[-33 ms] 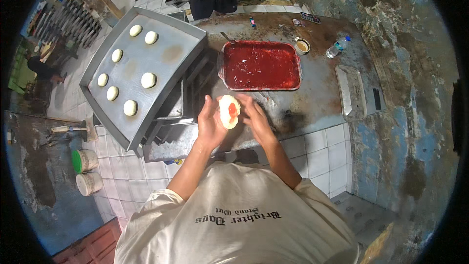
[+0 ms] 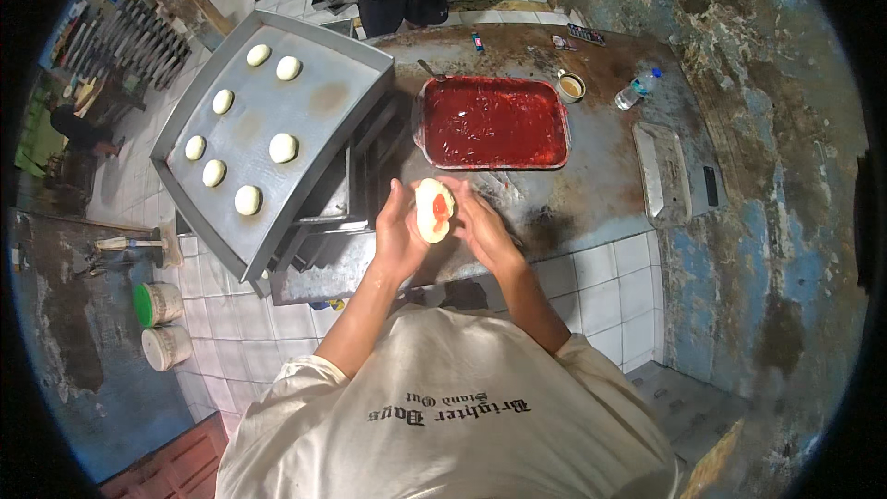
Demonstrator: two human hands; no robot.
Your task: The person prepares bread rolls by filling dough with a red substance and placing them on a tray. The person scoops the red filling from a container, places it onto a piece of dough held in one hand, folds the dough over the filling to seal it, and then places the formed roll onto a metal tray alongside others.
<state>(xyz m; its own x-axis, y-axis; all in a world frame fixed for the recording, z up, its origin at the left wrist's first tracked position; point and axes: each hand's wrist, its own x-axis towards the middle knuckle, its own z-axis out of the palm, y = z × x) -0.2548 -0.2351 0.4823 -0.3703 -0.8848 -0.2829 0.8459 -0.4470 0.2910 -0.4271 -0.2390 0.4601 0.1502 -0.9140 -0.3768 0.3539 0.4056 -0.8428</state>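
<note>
Currently, near the frame's centre, the left hand [image 2: 397,238] and right hand [image 2: 487,235] are cradling a dough piece [image 2: 424,220] topped with red filling [image 2: 440,207], each grip curving around its side. Above, a red-filled rectangular dish [image 2: 494,167] is resting on the worktop [image 2: 605,176]; at upper left, dough balls [image 2: 283,148] are sitting on a metal tray [image 2: 251,122].

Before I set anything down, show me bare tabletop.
Bare: metal tabletop between the rectangular red-filled tray and shallow grey pan. Crowded: the tray's near side, where left hand and right hand hold white dough.
</note>
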